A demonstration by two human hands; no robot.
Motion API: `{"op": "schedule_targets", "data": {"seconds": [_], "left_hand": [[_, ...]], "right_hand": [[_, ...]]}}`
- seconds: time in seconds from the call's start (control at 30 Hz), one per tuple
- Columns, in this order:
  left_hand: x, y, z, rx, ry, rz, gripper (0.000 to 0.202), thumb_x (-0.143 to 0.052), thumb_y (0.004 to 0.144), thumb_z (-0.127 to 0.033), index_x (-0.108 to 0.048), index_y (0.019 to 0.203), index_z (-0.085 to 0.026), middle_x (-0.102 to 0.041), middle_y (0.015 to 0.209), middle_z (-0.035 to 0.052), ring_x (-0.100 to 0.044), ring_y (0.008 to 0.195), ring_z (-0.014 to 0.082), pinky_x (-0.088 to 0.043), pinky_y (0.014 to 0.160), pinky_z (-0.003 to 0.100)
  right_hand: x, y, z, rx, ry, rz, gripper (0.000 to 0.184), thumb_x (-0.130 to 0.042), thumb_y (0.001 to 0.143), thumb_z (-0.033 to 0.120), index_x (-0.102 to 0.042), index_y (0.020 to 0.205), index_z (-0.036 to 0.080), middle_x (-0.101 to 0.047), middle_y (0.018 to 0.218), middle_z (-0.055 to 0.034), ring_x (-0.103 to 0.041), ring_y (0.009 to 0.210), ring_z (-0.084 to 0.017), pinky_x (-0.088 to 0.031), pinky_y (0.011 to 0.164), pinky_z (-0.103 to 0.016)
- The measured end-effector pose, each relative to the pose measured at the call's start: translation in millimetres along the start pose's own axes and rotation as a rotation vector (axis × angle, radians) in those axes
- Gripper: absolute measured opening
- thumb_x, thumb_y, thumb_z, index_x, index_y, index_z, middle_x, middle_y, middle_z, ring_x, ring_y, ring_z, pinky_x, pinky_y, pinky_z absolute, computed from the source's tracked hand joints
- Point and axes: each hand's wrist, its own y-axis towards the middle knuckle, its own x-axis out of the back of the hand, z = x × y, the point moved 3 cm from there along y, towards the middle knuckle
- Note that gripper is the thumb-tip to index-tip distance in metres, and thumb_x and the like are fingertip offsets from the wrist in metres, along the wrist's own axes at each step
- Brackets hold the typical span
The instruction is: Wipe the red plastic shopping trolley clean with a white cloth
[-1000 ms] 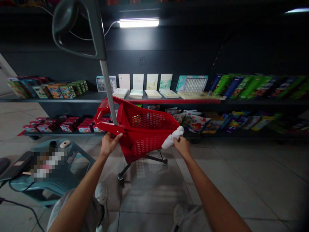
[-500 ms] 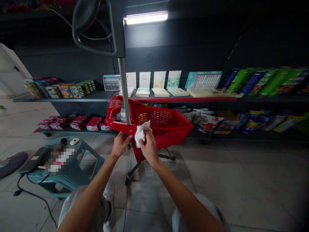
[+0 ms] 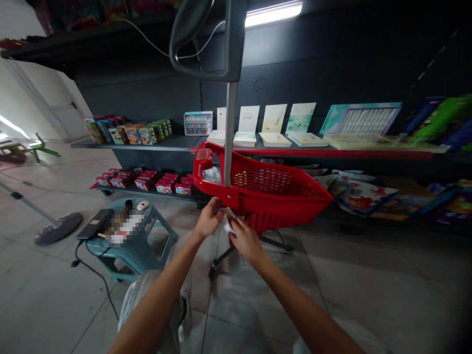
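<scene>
**White cloth bunched under the red trolley basket**

The right hand clenches the cloth at the basket's lower edge. The left hand sits just beside it, its grip impossible to tell. The basket stands on a wheeled base. Farther off, a teal plastic stool stands left; a low shelf carries red boxes.

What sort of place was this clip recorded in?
Probably a small stationery and toy shop: a red shopping cart stands in the aisle, and dark shelves display boxed sets and books in rows.
</scene>
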Motion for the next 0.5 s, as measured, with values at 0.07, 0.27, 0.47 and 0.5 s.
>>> {"op": "schedule_targets", "data": {"seconds": [0.07, 0.27, 0.47, 0.5], "left_hand": [[-2.6, 0, 3, 0.03, -0.025, -0.017, 0.034, -0.061, 0.088, -0.024, -0.057, 0.121, -0.018, -0.069, 0.123, 0.0108, -0.068, 0.111, 0.0204, -0.055, 0.093, 0.031], [-3.5, 5, 8, 0.075, 0.077, -0.078, 0.03, -0.067, 0.09, -0.042, -0.064, 0.11, -0.02, -0.073, 0.109, 0.0069, -0.07, 0.098, 0.0185, -0.056, 0.086, 0.028], [-10.0, 3, 6, 0.043, 0.158, -0.059, 0.036, -0.066, 0.09, -0.048, -0.064, 0.112, -0.02, -0.075, 0.106, 0.0068, -0.071, 0.095, 0.0191, -0.057, 0.081, 0.029], [-12.0, 2, 4, 0.033, 0.169, -0.068, 0.037, -0.066, 0.09, -0.049, -0.063, 0.113, -0.02, -0.075, 0.106, 0.0068, -0.071, 0.094, 0.019, -0.057, 0.081, 0.029]], "right_hand": [[10, 0, -15, -0.066, 0.016, 0.013, 0.03, -0.06, 0.085, 0.013, -0.064, 0.112, 0.022, -0.067, 0.114, -0.0093, -0.067, 0.1, -0.024, -0.053, 0.081, -0.032], [101, -2, -104, -0.314, 0.027, -0.457, 0.023, -0.06, 0.077, 0.023, -0.064, 0.1, 0.019, -0.066, 0.095, -0.0072, -0.063, 0.087, -0.023, -0.049, 0.084, -0.033], [170, -46, -223, -0.944, -0.038, -0.8, 0.043, -0.066, 0.074, 0.032, -0.066, 0.112, 0.011, -0.071, 0.104, -0.02, -0.067, 0.088, -0.029, -0.05, 0.079, -0.038], [168, -52, -233, -1.02, -0.008, -0.771, 0.045, -0.067, 0.073, 0.031, -0.067, 0.113, 0.01, -0.071, 0.105, -0.0217, -0.068, 0.09, -0.03, -0.05, 0.079, -0.038]]}}
